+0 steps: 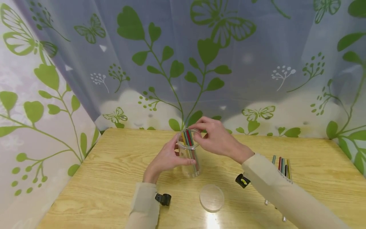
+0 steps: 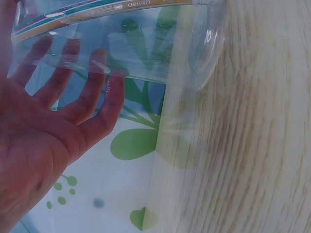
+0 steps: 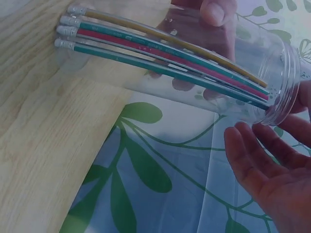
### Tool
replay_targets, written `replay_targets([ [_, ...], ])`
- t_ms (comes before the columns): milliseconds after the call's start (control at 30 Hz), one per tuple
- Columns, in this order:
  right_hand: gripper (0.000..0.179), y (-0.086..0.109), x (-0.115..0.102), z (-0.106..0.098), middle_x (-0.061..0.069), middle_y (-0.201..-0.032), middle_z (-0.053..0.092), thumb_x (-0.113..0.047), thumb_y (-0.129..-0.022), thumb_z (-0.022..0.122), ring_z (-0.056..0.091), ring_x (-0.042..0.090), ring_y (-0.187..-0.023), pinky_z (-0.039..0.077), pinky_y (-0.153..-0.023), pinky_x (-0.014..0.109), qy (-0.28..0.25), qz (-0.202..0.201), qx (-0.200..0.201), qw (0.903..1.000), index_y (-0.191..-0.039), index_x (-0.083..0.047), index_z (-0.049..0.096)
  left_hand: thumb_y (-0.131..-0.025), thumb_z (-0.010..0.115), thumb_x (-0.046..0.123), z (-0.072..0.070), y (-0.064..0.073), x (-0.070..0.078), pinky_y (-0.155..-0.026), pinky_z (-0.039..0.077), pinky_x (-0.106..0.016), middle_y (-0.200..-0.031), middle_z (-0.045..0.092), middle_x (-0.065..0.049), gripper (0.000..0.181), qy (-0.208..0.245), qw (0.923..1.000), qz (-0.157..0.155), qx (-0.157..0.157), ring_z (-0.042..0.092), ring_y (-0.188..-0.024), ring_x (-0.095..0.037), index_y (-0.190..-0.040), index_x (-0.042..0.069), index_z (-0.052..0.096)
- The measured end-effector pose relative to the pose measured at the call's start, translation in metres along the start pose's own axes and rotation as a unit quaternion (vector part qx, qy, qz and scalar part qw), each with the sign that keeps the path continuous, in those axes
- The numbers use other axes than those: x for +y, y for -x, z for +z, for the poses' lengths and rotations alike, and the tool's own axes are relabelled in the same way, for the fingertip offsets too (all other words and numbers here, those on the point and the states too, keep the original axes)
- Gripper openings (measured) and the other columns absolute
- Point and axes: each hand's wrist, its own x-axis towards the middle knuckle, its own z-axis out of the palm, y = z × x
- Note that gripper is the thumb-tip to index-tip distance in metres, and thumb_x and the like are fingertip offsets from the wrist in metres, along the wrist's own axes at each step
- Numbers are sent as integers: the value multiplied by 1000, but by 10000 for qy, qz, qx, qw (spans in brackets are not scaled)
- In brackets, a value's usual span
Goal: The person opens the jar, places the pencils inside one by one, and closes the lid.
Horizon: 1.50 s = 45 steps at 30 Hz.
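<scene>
My left hand (image 1: 168, 156) grips a clear plastic jar (image 1: 184, 168) from the left, thumb across its front and fingers behind it. In the left wrist view, the curled fingers (image 2: 99, 73) show against the clear wall. Several pencils (image 3: 165, 56), yellow, teal and red, lean inside, white eraser ends at the jar's bottom and other ends at its mouth. My right hand (image 1: 215, 135) is at the open rim, its bent fingers beside the pencil ends. Whether those fingertips pinch a pencil is hidden. A round clear lid (image 1: 212, 198) lies on the table in front of the jar.
More pencils (image 1: 282, 167) lie side by side at the right of the wooden table (image 1: 108, 187), partly hidden under the right sleeve (image 1: 280, 187). A patterned curtain (image 1: 248, 76) hangs just behind the table's back edge, and another patterned cloth (image 1: 37, 146) borders the left side.
</scene>
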Motion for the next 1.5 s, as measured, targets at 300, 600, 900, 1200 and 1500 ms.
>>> replay_targets([
  [300, 27, 7, 2, -11, 4, -109, 71, -13, -99, 65, 67, 15, -96, 60, -74, 27, -197, 201, 129, 9995, -124, -9, 72, -77, 90, 34, -1, 1, -2, -93, 56, -40, -138, 55, 1, 97, -65, 10000, -43, 34, 61, -115, -25, -156, 37, 34],
  [600, 25, 42, 19, -32, 4, -117, 73, -24, -102, 64, 69, 21, -106, 61, -80, 30, 5, 812, 220, 9965, -122, -13, 73, -76, 91, 32, 0, 1, -1, -95, 57, -41, -139, 54, -2, 97, -16, 10000, -73, 26, 61, -115, -25, -155, 37, 35],
  [900, 28, 82, 37, -51, 10, -123, 72, -25, -103, 63, 70, 29, -108, 60, -82, 29, 334, 1273, 342, 9907, -126, -11, 71, -75, 91, 33, -1, 2, 1, -91, 57, -39, -139, 54, -1, 100, -145, 9997, -173, 84, 61, -114, -25, -156, 38, 33],
  [1200, 32, 115, 54, -69, 13, -122, 71, -30, -102, 64, 68, 35, -109, 61, -76, 30, 728, 1756, 478, 9806, -128, -12, 69, -75, 91, 34, -2, 2, 2, -88, 57, -38, -133, 59, -3, 102, -156, 9997, -194, 56, 61, -112, -25, -158, 36, 32],
  [1500, 30, 155, 83, -81, 20, -119, 72, -26, -100, 66, 68, 40, -104, 58, -65, 23, 1075, 2076, 745, 9694, -125, -9, 70, -75, 91, 34, -1, 1, 2, -91, 57, -40, -136, 57, -2, 98, -162, 9997, -203, 45, 62, -115, -25, -156, 34, 35],
])
